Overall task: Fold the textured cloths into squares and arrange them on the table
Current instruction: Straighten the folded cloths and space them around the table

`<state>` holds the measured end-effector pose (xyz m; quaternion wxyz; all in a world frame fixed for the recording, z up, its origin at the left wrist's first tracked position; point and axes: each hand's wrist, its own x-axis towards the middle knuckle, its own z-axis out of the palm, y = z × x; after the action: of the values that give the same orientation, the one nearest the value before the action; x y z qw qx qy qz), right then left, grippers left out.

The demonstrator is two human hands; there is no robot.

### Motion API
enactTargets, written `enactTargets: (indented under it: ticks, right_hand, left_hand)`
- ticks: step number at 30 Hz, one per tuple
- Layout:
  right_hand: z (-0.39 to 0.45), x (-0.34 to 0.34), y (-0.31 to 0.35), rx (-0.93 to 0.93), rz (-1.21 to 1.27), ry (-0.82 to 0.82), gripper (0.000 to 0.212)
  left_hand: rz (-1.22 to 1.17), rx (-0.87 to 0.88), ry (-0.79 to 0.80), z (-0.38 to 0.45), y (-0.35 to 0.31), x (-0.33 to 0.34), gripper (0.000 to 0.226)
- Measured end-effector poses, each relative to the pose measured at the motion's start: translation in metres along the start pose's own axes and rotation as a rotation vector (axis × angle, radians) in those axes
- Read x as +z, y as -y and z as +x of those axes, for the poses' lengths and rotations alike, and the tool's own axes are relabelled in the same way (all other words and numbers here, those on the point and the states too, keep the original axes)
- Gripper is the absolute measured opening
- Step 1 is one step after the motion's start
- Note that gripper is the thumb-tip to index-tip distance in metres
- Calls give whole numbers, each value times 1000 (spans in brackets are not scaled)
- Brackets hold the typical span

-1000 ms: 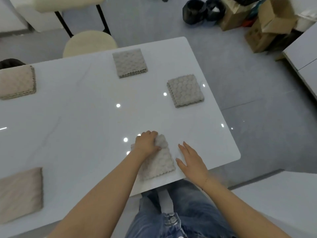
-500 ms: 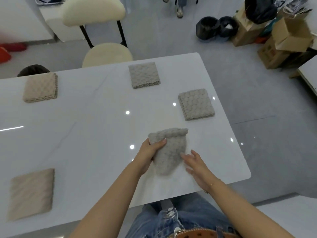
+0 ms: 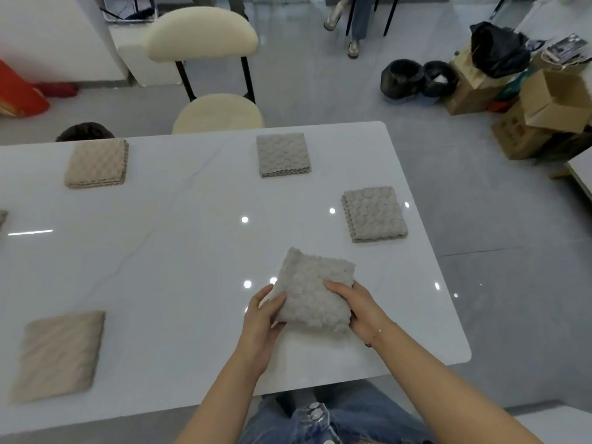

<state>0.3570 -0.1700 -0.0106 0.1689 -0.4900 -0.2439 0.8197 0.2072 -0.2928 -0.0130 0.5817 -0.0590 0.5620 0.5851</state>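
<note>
A grey bubble-textured cloth point(image 3: 312, 291) is folded into a rough square and held just above the white table point(image 3: 179, 251), its far edge tilted up. My left hand point(image 3: 264, 318) grips its left edge and my right hand point(image 3: 355, 310) grips its right edge. Two folded grey squares lie flat: one at the far middle point(image 3: 283, 154), one near the right edge point(image 3: 374, 213). A folded beige square point(image 3: 96, 167) rests at the far left and a beige cloth point(image 3: 57, 355) lies at the near left.
A cream chair point(image 3: 205, 68) stands behind the table's far edge. Cardboard boxes point(image 3: 541, 113) and black bags point(image 3: 416, 80) crowd the floor at the right. Another person's legs point(image 3: 355, 24) show at the top. A sliver of cloth point(image 3: 2, 217) peeks in at the left edge.
The cloth came up off the table's near edge and moved farther onto the table. My right hand, open beside it before, now grips it. The view tilted up.
</note>
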Motion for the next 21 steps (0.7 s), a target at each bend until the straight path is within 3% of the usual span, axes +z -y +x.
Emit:
enactTargets:
  ticks: [3,5,10,18,21]
  right_hand:
    - [0,-1,0,29,-261,18,46]
    - [0,-1,-5,36,-438,19,42]
    - [6,-11,-30,-7,-588,-183,39]
    - [13,-30,-58,-57,-673,-280,35]
    - [15,-30,-58,-73,-702,-317,30]
  left_hand:
    - [199,-48,24,0,8,-10,57]
    - [376,-34,-30,-2,15,-11,45]
    - [721,28,-166,4,41,-21,33]
    - [796,155,-260,8,58,-23,15]
    - [734,214,-318,12,53,-16,33]
